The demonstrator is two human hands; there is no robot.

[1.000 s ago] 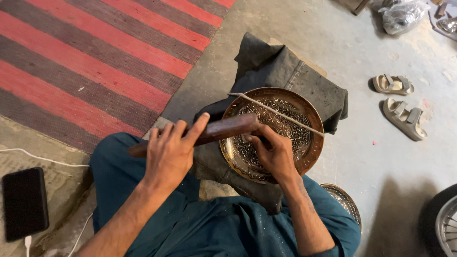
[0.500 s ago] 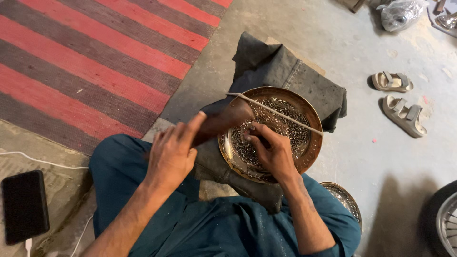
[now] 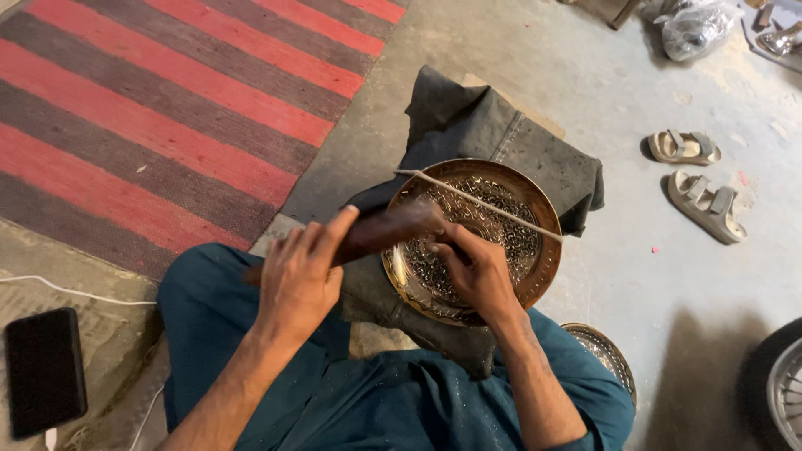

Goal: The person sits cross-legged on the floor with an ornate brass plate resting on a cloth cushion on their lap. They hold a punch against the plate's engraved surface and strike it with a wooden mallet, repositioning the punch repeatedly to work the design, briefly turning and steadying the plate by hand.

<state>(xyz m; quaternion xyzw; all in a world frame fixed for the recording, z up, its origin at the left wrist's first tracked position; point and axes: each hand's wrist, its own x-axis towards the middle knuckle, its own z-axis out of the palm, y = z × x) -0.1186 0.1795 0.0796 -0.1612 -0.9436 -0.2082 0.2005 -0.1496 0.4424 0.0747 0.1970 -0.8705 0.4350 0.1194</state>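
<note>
The left hand (image 3: 296,276) is gripping a brown mallet (image 3: 380,232) over the brass plate (image 3: 510,217) on the cloth (image 3: 476,125), and the right hand (image 3: 476,271) is pinching a small tool on it — a crooked hit could be hurting fingers (image 3: 447,255).

Floor: I see bare grey concrete floor (image 3: 585,75), dusty and stained.
Rug: a red-and-brown striped woven rug (image 3: 167,117) covers my upper left.
Sandals: a pair of beige strapped sandals (image 3: 697,179) lies on the concrete at right.
Corner: a black rubber wheel with metal rim (image 3: 781,392) at lower right.
Light: soft daylight, faint shadows.
</note>
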